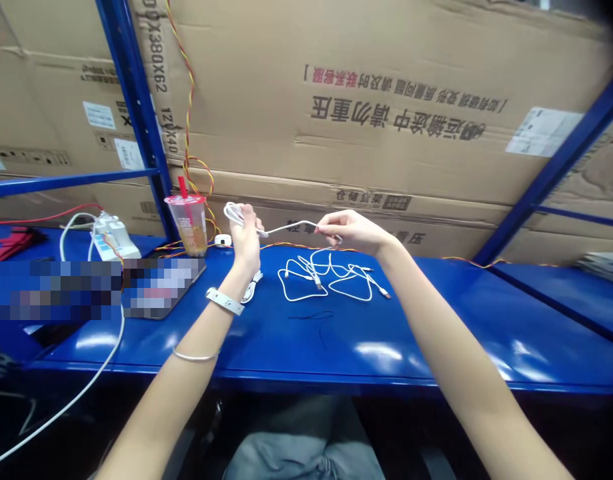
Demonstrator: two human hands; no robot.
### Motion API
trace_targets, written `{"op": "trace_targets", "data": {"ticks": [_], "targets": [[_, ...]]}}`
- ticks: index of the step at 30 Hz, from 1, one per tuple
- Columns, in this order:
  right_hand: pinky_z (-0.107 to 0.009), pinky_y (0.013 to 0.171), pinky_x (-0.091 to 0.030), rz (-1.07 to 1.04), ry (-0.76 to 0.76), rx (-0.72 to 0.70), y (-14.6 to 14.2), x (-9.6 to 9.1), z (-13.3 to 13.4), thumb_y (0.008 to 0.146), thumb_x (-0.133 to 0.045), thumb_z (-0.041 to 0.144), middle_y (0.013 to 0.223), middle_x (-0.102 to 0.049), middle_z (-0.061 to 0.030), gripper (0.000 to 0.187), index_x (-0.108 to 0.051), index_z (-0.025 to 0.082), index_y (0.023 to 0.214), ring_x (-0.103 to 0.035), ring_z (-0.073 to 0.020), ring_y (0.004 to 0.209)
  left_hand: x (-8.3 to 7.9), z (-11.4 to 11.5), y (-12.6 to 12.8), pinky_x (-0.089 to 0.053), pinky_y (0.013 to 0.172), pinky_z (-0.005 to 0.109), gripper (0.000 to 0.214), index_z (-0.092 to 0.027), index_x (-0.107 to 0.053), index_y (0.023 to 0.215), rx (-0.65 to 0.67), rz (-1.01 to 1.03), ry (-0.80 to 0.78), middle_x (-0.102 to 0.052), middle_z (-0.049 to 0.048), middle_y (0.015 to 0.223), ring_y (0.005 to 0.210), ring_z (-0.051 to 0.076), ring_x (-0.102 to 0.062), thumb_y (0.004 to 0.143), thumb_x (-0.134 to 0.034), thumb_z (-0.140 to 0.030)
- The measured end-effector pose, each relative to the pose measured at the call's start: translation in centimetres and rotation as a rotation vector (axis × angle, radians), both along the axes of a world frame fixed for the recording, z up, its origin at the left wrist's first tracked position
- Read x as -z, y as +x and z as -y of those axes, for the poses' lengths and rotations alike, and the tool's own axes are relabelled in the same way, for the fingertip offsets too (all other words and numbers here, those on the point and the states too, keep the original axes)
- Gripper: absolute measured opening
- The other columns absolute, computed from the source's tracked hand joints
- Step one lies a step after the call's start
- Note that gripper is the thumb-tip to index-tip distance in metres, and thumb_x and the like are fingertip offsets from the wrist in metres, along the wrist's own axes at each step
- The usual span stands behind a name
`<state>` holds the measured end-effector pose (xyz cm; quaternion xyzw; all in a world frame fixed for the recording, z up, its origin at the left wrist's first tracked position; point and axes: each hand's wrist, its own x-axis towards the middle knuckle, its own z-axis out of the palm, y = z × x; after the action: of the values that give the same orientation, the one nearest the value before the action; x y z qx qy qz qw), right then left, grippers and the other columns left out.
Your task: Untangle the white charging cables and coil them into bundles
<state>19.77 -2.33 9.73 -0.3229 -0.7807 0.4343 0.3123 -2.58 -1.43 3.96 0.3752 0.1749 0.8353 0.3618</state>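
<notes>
A white charging cable (291, 226) runs between my two hands above the blue shelf. Several loops of it are gathered around the fingers of my left hand (247, 237), which is closed on them. My right hand (353, 230) pinches the cable further along, and its loose part hangs down from the fingers. Below lie loose white cables (306, 273) in a tangle, with their plugs showing. Partly behind my left wrist rests a coiled white cable (253, 288). Thin black ties (311, 316) lie in front of the tangle.
At the left stand a drink cup (189, 227) with a red straw, a white power strip (115, 237) and a tablet (166, 290). Large cardboard boxes (386, 160) rise behind the blue shelf (411, 333). Blue uprights (136, 100) frame both sides. Red-yellow wire (190, 87) hangs near the cup.
</notes>
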Motion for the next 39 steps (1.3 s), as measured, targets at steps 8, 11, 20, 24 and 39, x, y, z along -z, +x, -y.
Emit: {"op": "trace_targets", "data": {"ticks": [8,11,20,24,39], "targets": [[-0.019,0.044,-0.04,-0.17,0.06,0.066,-4.2,0.6,1.6,0.075,-0.073,0.046,0.053,-0.059,0.0018,0.035,-0.06,0.015,0.084,-0.051,-0.0086,0.045,2.1,0.9,2.6,-0.039,0.049,0.02,0.051,-0.015,-0.062,0.098,0.312,-0.476,-0.026,-0.059,0.002,0.077,0.057,0.008,-0.05,0.076,-0.065,-0.061],[-0.019,0.042,-0.039,-0.208,0.044,0.105,-5.3,1.5,1.6,0.071,-0.075,0.047,0.05,-0.058,0.0036,0.039,-0.051,0.019,0.08,-0.052,-0.0097,0.042,2.2,1.4,3.1,-0.043,0.053,0.021,0.054,-0.016,-0.059,0.104,0.372,-0.486,-0.068,-0.063,0.0027,0.076,0.062,0.011,-0.059,0.075,-0.066,-0.061],[-0.02,0.045,-0.042,-0.398,-0.084,0.165,-7.3,4.6,0.7,0.065,-0.08,0.045,0.053,-0.059,0.0038,0.046,-0.043,0.02,0.077,-0.055,-0.0101,0.046,1.3,2.3,3.4,-0.052,0.062,0.025,0.031,-0.019,-0.052,0.086,0.405,-0.162,-0.098,-0.068,0.0027,0.088,0.067,0.012,-0.065,0.08,-0.068,-0.045],[-0.022,0.057,-0.049,-0.349,-0.219,0.123,-7.2,6.0,0.6,0.063,-0.082,0.036,0.058,-0.06,0.0041,0.042,-0.049,0.019,0.083,-0.061,-0.0114,0.056,-0.3,2.3,1.9,-0.053,0.075,0.027,0.033,-0.019,-0.047,0.075,0.333,-0.015,-0.075,-0.064,0.0004,0.073,0.077,0.014,-0.067,0.085,-0.062,-0.047],[-0.019,0.044,-0.037,0.033,-0.385,-0.326,-7.9,7.0,3.5,0.075,-0.071,0.035,0.058,-0.059,0.0024,0.031,-0.065,0.013,0.095,-0.052,-0.0079,0.046,-0.3,1.3,-2.2,-0.035,0.061,0.02,0.031,-0.019,-0.053,0.068,-0.323,-0.528,-0.026,-0.042,-0.0055,0.058,0.061,0.011,-0.047,0.071,-0.078,-0.037]]}}
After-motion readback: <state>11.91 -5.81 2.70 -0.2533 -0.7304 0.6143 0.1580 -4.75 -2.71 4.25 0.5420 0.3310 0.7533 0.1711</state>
